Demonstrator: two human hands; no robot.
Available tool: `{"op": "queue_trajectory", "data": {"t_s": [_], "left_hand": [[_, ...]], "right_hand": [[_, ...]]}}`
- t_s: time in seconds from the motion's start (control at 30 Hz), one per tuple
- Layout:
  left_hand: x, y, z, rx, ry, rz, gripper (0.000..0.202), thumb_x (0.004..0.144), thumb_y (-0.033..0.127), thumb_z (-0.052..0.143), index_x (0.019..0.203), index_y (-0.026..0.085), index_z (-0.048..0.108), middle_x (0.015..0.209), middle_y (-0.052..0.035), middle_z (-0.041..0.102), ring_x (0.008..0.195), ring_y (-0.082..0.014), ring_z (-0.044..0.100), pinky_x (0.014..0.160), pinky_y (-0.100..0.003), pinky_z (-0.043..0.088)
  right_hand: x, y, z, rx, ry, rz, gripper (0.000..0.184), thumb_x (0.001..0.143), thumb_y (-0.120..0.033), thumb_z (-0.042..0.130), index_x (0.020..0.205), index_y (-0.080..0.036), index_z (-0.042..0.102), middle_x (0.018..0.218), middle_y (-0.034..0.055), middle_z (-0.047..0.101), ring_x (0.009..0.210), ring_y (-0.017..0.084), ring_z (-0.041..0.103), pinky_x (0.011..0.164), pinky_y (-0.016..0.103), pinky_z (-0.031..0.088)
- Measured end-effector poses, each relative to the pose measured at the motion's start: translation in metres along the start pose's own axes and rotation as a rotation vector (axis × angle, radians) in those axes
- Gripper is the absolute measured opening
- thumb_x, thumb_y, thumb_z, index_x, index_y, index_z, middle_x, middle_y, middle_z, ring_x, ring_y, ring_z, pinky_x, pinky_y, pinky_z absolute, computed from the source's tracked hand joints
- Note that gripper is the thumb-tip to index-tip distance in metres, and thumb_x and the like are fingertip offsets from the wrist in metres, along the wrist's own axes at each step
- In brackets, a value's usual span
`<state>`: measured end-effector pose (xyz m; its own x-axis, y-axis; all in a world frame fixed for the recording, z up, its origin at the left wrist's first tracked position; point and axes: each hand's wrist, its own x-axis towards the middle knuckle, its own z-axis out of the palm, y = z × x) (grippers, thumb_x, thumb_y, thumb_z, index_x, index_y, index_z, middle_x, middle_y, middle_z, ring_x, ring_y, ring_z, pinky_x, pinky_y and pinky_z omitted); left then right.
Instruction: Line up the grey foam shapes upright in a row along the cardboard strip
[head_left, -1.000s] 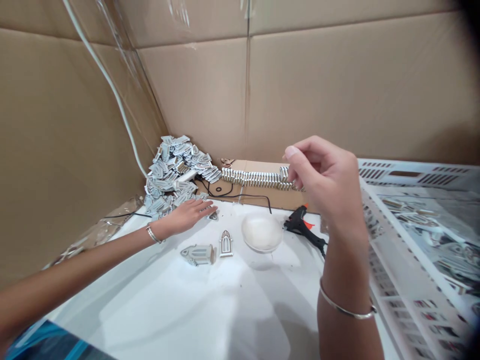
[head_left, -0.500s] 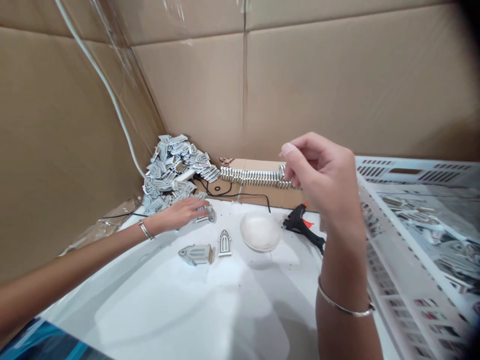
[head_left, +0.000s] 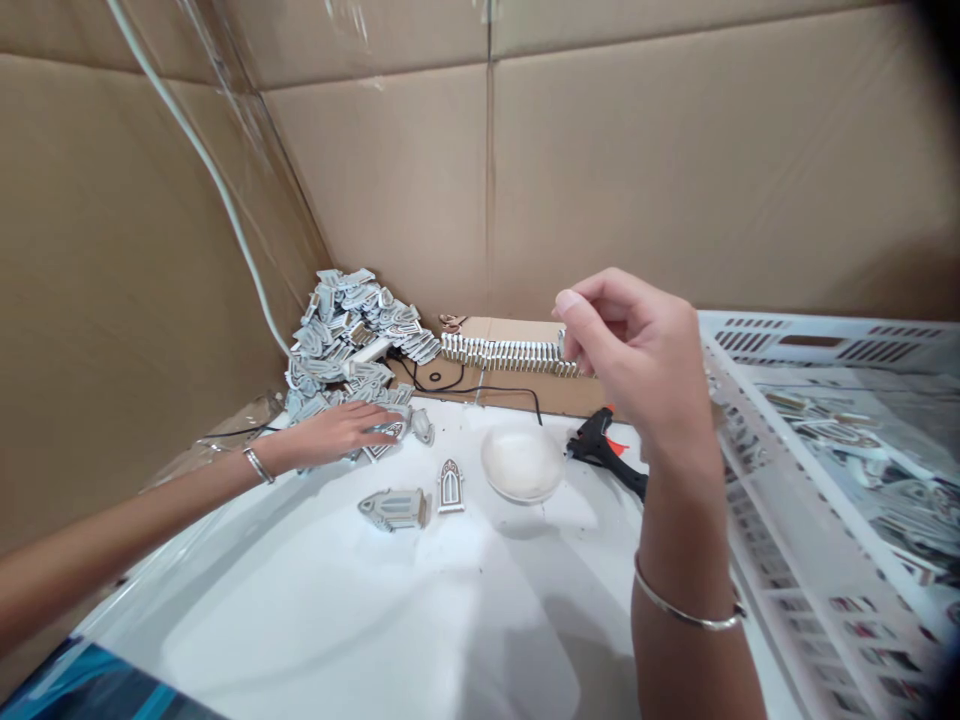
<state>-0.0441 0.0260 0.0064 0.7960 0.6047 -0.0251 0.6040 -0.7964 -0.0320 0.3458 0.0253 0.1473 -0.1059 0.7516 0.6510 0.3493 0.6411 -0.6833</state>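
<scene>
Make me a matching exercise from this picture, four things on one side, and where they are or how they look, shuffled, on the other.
Things:
1. Left hand
2. Right hand
3. Glue gun
4. Dish

Places, colours and states:
A. Black with orange parts
B. Raised, fingers curled
C. Round and white
D. Palm down at the near edge of the heap

Right pairs: 1-D, 2-B, 3-A, 4-C
</scene>
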Motion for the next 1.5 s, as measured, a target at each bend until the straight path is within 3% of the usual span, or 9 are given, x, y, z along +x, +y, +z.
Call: {"op": "queue_trajectory", "data": {"t_s": [0.2, 0.37, 0.5, 0.7, 0.93, 1.1, 1.2, 1.33, 1.5], "left_hand": [[0.021, 0.005, -0.016, -0.098, -0.042, 0.096, 0.030, 0.100, 0.009, 0.040, 0.111, 0.023, 0.065, 0.140, -0.0053, 0.057, 0.132, -0.0188, 0.048, 0.113, -0.038, 0.034], [0.025, 0.016, -0.023, 0.048, -0.099, 0.019, 0.034, 0.104, 0.015, 0.030, 0.091, 0.017, 0.062, 0.093, -0.0046, 0.064, 0.090, -0.0179, 0.055, 0.091, -0.034, 0.042], [0.017, 0.023, -0.013, 0.148, -0.123, 0.020, 0.041, 0.106, 0.020, 0.023, 0.093, 0.018, 0.062, 0.085, -0.0051, 0.062, 0.074, -0.0178, 0.051, 0.076, -0.032, 0.040], [0.005, 0.019, -0.005, -0.076, -0.076, 0.035, 0.035, 0.096, 0.049, 0.054, 0.116, 0.021, 0.060, 0.098, -0.0085, 0.067, 0.086, -0.0213, 0.061, 0.077, -0.031, 0.043], [0.010, 0.029, 0.002, -0.203, -0.040, -0.137, 0.029, 0.096, 0.045, 0.054, 0.108, 0.020, 0.063, 0.106, -0.0086, 0.065, 0.095, -0.0207, 0.063, 0.086, -0.029, 0.045], [0.016, 0.032, -0.014, -0.481, -0.113, -0.419, 0.042, 0.089, 0.059, 0.057, 0.097, 0.018, 0.064, 0.089, -0.0043, 0.069, 0.078, -0.0175, 0.064, 0.070, -0.025, 0.047], [0.016, 0.045, -0.036, -0.557, -0.060, -0.528, 0.043, 0.087, 0.060, 0.059, 0.099, 0.019, 0.065, 0.084, -0.0017, 0.070, 0.074, -0.0162, 0.064, 0.067, -0.024, 0.047], [0.014, 0.081, -0.059, -0.437, 0.024, -0.458, 0.036, 0.088, 0.055, 0.060, 0.101, 0.022, 0.067, 0.093, -0.0023, 0.071, 0.081, -0.0164, 0.065, 0.072, -0.026, 0.047], [0.012, 0.113, -0.061, -0.339, 0.052, -0.376, 0.032, 0.091, 0.052, 0.058, 0.102, 0.023, 0.067, 0.097, -0.0045, 0.070, 0.087, -0.0190, 0.065, 0.077, -0.029, 0.048]], "right_hand": [[-0.001, 0.001, 0.000, -0.014, -0.005, 0.007, 0.023, 0.094, -0.038, 0.056, 0.077, -0.022, 0.060, 0.062, -0.0002, 0.055, 0.055, 0.012, 0.049, 0.051, 0.027, 0.040], [0.000, 0.002, 0.000, 0.000, 0.002, 0.017, 0.021, 0.093, -0.036, 0.057, 0.077, -0.022, 0.060, 0.062, -0.0004, 0.055, 0.055, 0.012, 0.049, 0.051, 0.027, 0.040], [0.001, 0.001, 0.000, 0.004, 0.002, 0.018, 0.020, 0.093, -0.033, 0.058, 0.076, -0.021, 0.060, 0.062, -0.0009, 0.055, 0.054, 0.011, 0.048, 0.052, 0.027, 0.040], [0.001, 0.002, 0.003, 0.009, -0.012, 0.016, 0.021, 0.093, -0.035, 0.058, 0.076, -0.022, 0.060, 0.061, -0.0006, 0.055, 0.054, 0.012, 0.048, 0.051, 0.027, 0.039], [0.000, 0.001, 0.002, 0.002, -0.019, 0.017, 0.022, 0.093, -0.036, 0.058, 0.076, -0.022, 0.059, 0.061, -0.0006, 0.055, 0.054, 0.012, 0.048, 0.051, 0.027, 0.039], [0.000, 0.002, 0.003, -0.003, -0.019, 0.009, 0.023, 0.093, -0.038, 0.057, 0.077, -0.022, 0.060, 0.061, -0.0005, 0.055, 0.054, 0.012, 0.048, 0.051, 0.027, 0.039], [0.000, 0.002, 0.004, -0.010, -0.020, 0.012, 0.022, 0.093, -0.036, 0.058, 0.076, -0.022, 0.060, 0.061, -0.0005, 0.055, 0.055, 0.012, 0.048, 0.051, 0.027, 0.040], [0.001, 0.002, 0.003, -0.006, -0.017, 0.018, 0.023, 0.093, -0.036, 0.057, 0.075, -0.022, 0.059, 0.061, -0.0001, 0.056, 0.054, 0.012, 0.048, 0.051, 0.027, 0.039], [0.001, 0.003, 0.003, -0.011, -0.016, 0.013, 0.024, 0.093, -0.038, 0.057, 0.075, -0.022, 0.059, 0.061, 0.0001, 0.056, 0.055, 0.012, 0.049, 0.052, 0.027, 0.039]]}}
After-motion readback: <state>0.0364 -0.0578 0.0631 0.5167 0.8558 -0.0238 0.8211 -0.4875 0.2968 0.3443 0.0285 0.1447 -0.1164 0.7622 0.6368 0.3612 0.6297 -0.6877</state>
